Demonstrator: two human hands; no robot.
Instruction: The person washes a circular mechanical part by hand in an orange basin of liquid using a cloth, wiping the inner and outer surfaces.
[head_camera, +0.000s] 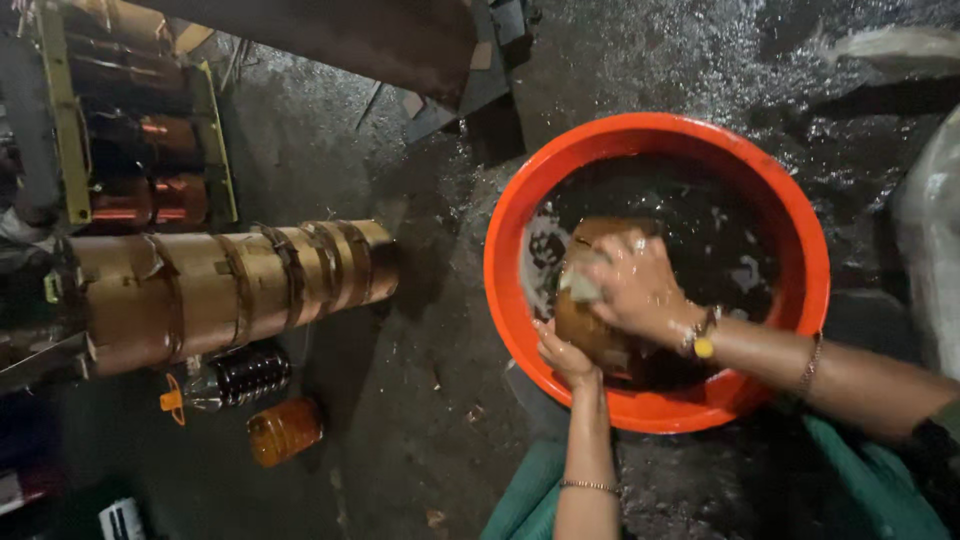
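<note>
While the left hand (565, 355) grips a brown pot (592, 320) tilted inside the orange basin (800, 230) for steadiness, the right hand (635, 285), fingers closed, presses a pale scrubber (578, 287) against it.

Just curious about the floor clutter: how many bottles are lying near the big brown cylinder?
2. A dark ribbed bottle lies just below the cylinder; an orange one lies below that. Others may be hidden in the dark.

Wet, dark floor (400, 400) carries an orange basin (800, 250), a large brown cylinder (220, 285) lying on its side, a dark bottle (240, 378) and an orange jar (285, 430).
</note>
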